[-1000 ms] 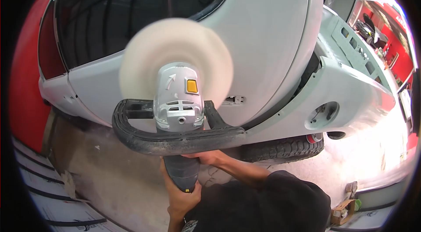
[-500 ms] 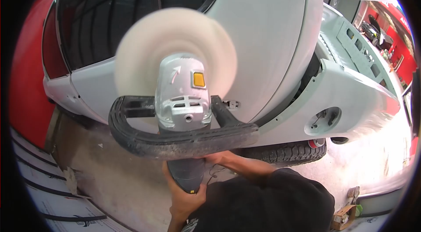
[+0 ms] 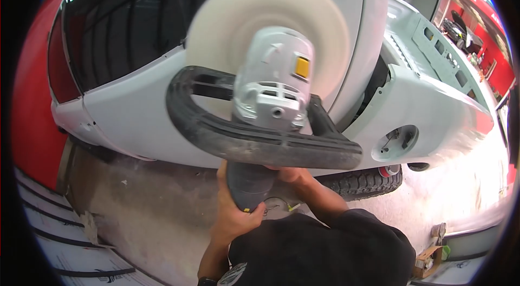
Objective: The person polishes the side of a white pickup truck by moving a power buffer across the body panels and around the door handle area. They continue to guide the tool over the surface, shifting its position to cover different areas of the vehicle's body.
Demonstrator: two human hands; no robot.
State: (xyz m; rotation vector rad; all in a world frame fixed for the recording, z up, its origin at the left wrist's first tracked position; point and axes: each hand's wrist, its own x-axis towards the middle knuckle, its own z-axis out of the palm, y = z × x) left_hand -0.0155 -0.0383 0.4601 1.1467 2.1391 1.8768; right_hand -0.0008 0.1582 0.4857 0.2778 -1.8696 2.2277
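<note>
- Polisher (image 3: 273, 77) upper centre, blurred round pad (image 3: 216, 26) in front of white vehicle body (image 3: 127, 104), hiding part of it
- Left hand (image 3: 238, 220) clamped round polisher's rear grip
- Right hand (image 3: 291, 173) by loop handle (image 3: 260, 146), mostly hidden; can't tell its grip
- Dark window (image 3: 124, 21) upper left
- Tyre (image 3: 368, 184) below body
- Cardboard box (image 3: 427, 263) lower right

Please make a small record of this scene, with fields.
tool: polisher, with black loop handle and yellow button
pad: pale, round, blurred as if spinning
left hand: wrapped round the dark grip, low down
right hand: beside the grip, partly hidden
car: white, dark window, tire below
pad on car: contact cannot be told
lower right: open box
</note>
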